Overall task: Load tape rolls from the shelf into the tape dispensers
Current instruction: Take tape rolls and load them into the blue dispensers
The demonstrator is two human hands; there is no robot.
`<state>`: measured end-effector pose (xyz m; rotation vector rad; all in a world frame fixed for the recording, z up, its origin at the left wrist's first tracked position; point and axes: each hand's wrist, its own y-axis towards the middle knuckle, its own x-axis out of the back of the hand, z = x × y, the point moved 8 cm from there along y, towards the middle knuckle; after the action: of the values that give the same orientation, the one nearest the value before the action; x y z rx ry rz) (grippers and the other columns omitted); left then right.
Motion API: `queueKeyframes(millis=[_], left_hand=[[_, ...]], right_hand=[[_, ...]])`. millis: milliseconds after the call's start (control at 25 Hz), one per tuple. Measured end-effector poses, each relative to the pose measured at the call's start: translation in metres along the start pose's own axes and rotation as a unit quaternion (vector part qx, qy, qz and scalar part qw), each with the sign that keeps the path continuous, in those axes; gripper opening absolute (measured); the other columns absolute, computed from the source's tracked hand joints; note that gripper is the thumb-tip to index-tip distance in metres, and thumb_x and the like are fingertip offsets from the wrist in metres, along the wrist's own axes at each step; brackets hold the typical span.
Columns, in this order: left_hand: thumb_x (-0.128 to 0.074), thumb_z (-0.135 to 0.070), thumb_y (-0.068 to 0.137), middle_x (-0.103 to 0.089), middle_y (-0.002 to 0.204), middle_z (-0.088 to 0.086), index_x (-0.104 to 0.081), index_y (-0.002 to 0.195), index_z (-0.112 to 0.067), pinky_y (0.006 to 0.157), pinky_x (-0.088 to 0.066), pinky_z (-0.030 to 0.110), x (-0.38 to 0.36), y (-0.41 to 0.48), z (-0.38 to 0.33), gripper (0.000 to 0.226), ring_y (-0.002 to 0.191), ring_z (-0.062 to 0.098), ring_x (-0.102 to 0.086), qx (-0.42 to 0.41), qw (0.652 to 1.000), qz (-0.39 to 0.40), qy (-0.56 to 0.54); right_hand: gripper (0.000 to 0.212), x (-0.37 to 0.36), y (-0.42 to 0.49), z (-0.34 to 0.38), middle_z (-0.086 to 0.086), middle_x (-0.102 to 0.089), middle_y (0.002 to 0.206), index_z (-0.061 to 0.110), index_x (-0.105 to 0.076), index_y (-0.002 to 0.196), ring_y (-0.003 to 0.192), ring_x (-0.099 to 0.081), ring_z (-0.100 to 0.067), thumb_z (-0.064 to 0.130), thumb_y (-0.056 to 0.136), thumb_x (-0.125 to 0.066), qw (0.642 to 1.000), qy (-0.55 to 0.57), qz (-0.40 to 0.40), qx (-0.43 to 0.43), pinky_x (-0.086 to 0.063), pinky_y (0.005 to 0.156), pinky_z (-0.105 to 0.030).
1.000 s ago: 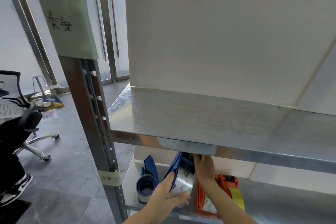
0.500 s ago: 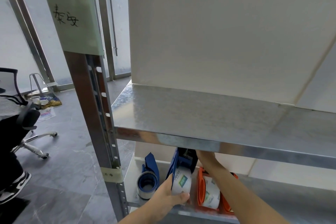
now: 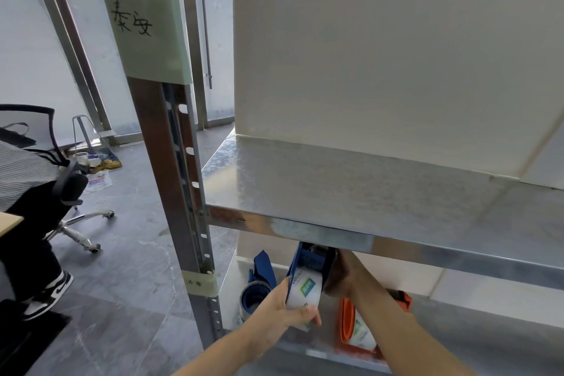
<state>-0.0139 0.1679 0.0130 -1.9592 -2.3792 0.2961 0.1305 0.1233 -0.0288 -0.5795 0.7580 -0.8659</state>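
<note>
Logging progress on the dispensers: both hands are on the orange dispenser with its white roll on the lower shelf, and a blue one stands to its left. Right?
Not quite: the head view shows the left hand and right hand on a blue dispenser with its white roll. The orange dispenser lies untouched beneath the right forearm. The other blue dispenser does stand to the left.

— What sort of place do we see?
— An office storeroom: galvanised shelving [image 3: 351, 192], a mesh swivel chair [image 3: 45, 143], glass doors [image 3: 210, 40] and grey floor tiles [image 3: 128, 268] left of our grip.
</note>
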Motion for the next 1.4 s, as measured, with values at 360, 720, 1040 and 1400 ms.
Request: queueKeyframes(millis=[360, 720, 1040, 1400], left_hand=[[-0.06, -0.016, 0.094, -0.071, 0.087, 0.005, -0.053, 0.112, -0.012, 0.089, -0.054, 0.028, 0.0, 0.009, -0.002, 0.02, 0.087, 0.015, -0.067, 0.018, 0.999, -0.037, -0.018], [-0.074, -0.014, 0.077, -0.071, 0.102, 0.02, -0.053, 0.114, -0.005, 0.095, -0.054, 0.052, -0.004, 0.047, 0.076, 0.043, 0.094, 0.036, -0.069, 0.196, 0.952, -0.171, -0.164], [-0.064, -0.014, 0.091, -0.066, 0.113, 0.022, -0.052, 0.114, -0.007, 0.08, -0.059, 0.052, -0.003, 0.074, 0.108, 0.027, 0.097, 0.037, -0.067, 0.247, 0.93, -0.213, -0.17], [-0.061, -0.02, 0.09, -0.06, 0.13, 0.011, -0.036, 0.14, -0.014, 0.064, -0.053, 0.027, -0.017, 0.089, 0.122, 0.057, 0.102, 0.02, -0.061, 0.277, 0.939, -0.172, -0.108]], right_hand=[[0.049, -0.007, -0.013, -0.01, -0.018, -0.065, 0.108, 0.008, -0.062, 0.118, 0.099, -0.062, -0.036, 0.045, 0.087, -0.059, 0.993, -0.039, -0.028, 0.11, -0.049, 0.09, -0.044], [0.072, 0.024, 0.006, -0.056, -0.019, -0.064, 0.113, 0.005, -0.052, 0.127, 0.112, -0.059, -0.035, 0.063, 0.086, -0.049, 0.987, -0.105, -0.12, 0.016, -0.048, 0.099, -0.04], [0.05, 0.04, 0.024, -0.068, -0.017, -0.06, 0.085, 0.01, -0.057, 0.087, 0.077, -0.059, -0.031, 0.059, 0.089, -0.048, 0.986, -0.022, -0.166, -0.005, -0.049, 0.076, -0.039], [0.036, 0.056, 0.021, -0.049, -0.009, -0.055, 0.123, 0.017, -0.046, 0.13, 0.113, -0.05, -0.025, 0.032, 0.098, -0.045, 0.908, -0.285, -0.251, 0.179, -0.039, 0.099, -0.036]])
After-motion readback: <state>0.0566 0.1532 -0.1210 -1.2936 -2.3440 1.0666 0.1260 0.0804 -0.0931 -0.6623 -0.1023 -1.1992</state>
